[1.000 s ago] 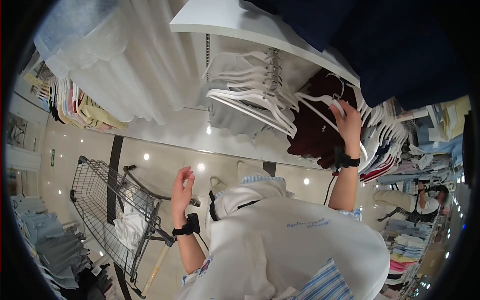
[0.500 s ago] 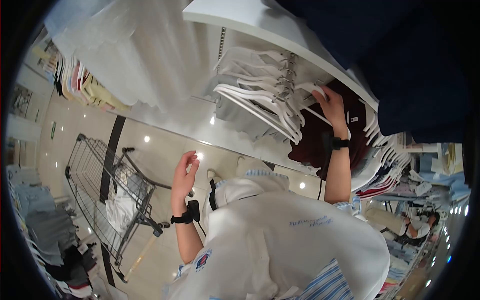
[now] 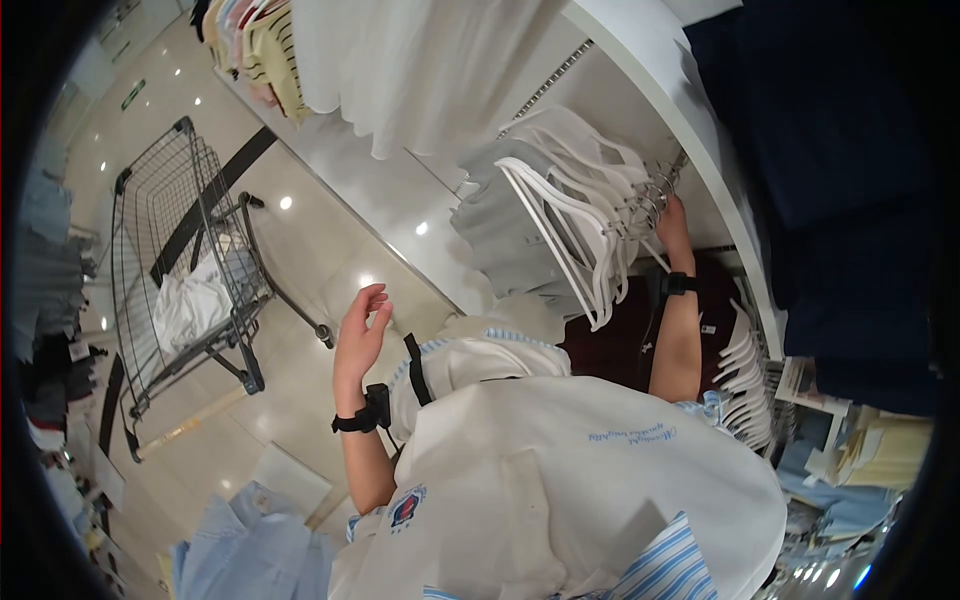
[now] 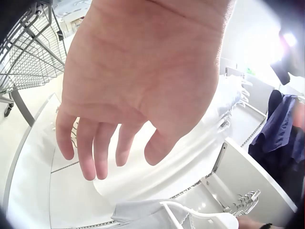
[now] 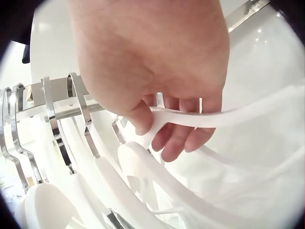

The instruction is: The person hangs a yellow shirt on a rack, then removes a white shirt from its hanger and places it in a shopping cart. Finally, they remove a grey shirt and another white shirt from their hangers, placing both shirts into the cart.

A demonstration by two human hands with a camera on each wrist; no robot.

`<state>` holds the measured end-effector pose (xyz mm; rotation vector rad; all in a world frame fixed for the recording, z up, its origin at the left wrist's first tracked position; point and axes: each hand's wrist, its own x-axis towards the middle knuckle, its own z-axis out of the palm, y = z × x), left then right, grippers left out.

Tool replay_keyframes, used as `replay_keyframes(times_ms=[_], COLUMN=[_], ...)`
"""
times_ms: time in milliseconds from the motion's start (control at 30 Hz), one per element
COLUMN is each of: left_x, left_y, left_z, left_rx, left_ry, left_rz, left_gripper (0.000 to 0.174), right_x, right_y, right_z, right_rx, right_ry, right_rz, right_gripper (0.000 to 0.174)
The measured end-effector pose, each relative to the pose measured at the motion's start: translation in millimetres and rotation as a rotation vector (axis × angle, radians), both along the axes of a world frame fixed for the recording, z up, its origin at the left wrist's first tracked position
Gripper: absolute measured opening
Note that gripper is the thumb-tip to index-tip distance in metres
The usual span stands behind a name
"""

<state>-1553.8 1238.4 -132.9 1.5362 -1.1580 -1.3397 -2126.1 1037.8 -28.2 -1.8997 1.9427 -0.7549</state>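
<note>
In the right wrist view, my right hand [image 5: 152,52] has its thumb and fingers curled round the neck of a white hanger [image 5: 228,118]. More white hangers [image 5: 138,200] with metal hooks hang on the rail close beside it. From the head view, the right hand [image 3: 675,225] is up at the hooks, under the white shelf [image 3: 690,130]. Grey garments [image 3: 515,225] hang at that group of hangers, and a dark red garment [image 3: 610,335] hangs below the right forearm. My left hand [image 3: 362,335] is held out over the floor, fingers loosely extended and holding nothing.
A wire shopping cart [image 3: 190,165] with white cloth [image 3: 190,305] in it stands at left. Long white garments [image 3: 400,70] hang at the top, dark navy garments [image 3: 850,200] at right. Another row of white hangers [image 3: 745,375] lies beyond the dark red garment.
The view has turned, and the rack and cart sit differently in it. My right hand has moved from over the dark red garment to the hooks of the hanger group. The left hand stays free.
</note>
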Motion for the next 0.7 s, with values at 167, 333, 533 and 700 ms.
replay_keyframes(times_ms=[167,333,533,700], left_x=[6,6,-5,-17], left_y=[13,18,22,28], left_z=[-7,-3,2,15], left_rx=[0.015,0.012,0.013,0.016], left_ry=[-0.029,-0.039,-0.058,-0.064], left_rz=[0.073,0.135,0.136,0.138], left_gripper=[0.038,0.038,0.037,0.036], right_x=[19,20,9,-36], right_y=[1,9,13,3], right_z=[1,3,10,15], right_rx=[0.025,-0.038,0.160,-0.032], right_ry=[-0.071,0.069,0.170,-0.544], right_rz=[0.069,0.125,-0.041,-0.040], right_gripper=[0.040,0.032,0.025,0.036])
